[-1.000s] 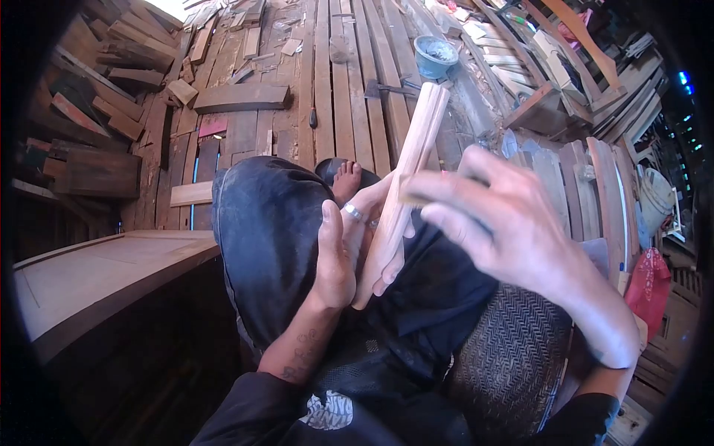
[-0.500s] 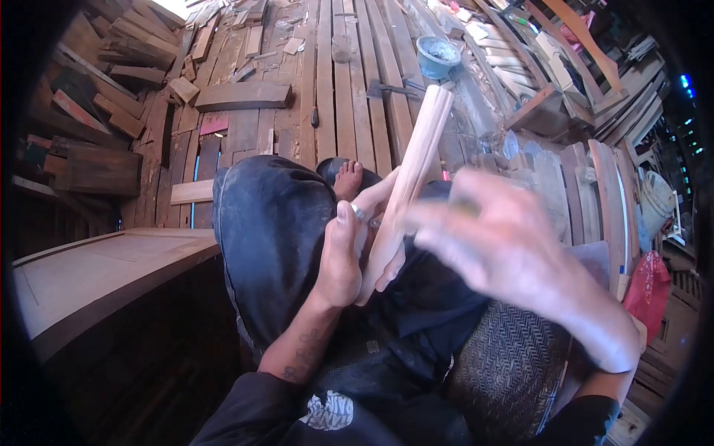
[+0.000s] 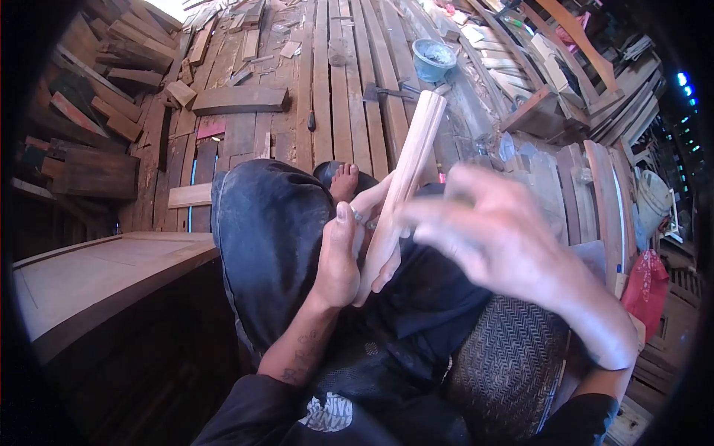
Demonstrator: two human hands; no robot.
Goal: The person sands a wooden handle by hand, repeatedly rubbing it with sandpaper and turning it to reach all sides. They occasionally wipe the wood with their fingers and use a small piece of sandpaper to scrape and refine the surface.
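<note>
A pale, grooved piece of wood (image 3: 418, 145) slants upward in front of my lap, its top leaning right. My left hand (image 3: 343, 256) is wrapped round its lower part, with the thumb up along the near side and fingertips showing at the right edge. A ring shows on one finger. My right hand (image 3: 483, 227) is at the wood's right side, fingers bent and blurred by motion, its fingertips near or on the wood's middle. Whatever lies between those fingers is too smeared to make out.
On the plank floor (image 3: 321, 89) lie a hammer-like tool (image 3: 387, 92), a dark-handled tool (image 3: 312, 120) and a thick board (image 3: 242, 99). A blue bucket (image 3: 433, 61) stands beyond. A wooden panel (image 3: 111, 267) is at left; a red cloth (image 3: 645, 293) hangs at right.
The wood's top end has shifted slightly down and left. My right hand stays beside the wood, still blurred. The background has shifted slightly in view.
</note>
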